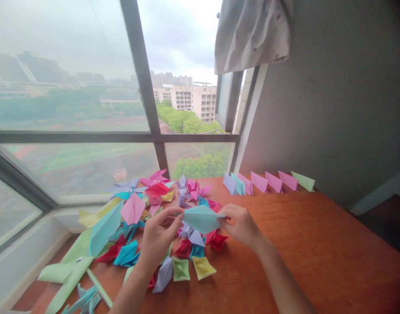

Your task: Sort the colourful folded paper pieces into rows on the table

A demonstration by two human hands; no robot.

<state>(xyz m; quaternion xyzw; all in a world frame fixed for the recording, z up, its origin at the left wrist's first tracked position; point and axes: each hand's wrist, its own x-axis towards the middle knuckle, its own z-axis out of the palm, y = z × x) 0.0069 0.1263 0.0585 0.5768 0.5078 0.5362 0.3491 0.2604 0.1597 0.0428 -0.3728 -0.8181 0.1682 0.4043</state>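
Note:
Both my hands hold one folded light-teal paper piece [202, 218] above the wooden table [317, 253]. My left hand [159, 237] pinches its left tip with thumb and fingers closed. My right hand [241, 224] pinches its right end. Under and around the hands lies a heap of colourful folded paper shapes [161, 196]: pink, red, blue, purple, yellow and green ones.
A row of several folded paper pieces [268, 182], purple, teal, pink and green, leans against the grey wall at the back right. Long green and teal folded papers [79, 257] lie at the left table edge. A large window stands behind the table.

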